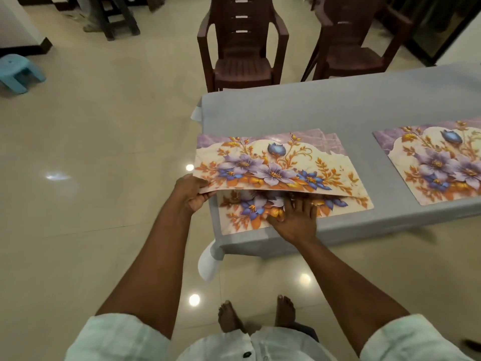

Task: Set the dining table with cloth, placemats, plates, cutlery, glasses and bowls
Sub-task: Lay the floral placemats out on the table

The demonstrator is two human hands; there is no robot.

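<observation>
Left hand (194, 192) pinches the top floral placemat (270, 162) by its near-left corner, lifted. Right hand (296, 217), fingers flat, presses the lower placemat (346, 203), maybe a stack, on the grey tablecloth (299, 110). Another placemat (437, 162) lies right.

a home dining room: a table (338, 108) under a grey cloth, two brown plastic chairs (242, 48) just behind it, glossy tiled floor (104, 152) around it.

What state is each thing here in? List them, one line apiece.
Tablecloth: spread over the table.
Top placemat: near-left corner lifted, pinched by the left hand.
Lower placemat: flat, pressed down by the right hand.
Far placemat: laid flat, untouched.
Two brown chairs: empty.
</observation>
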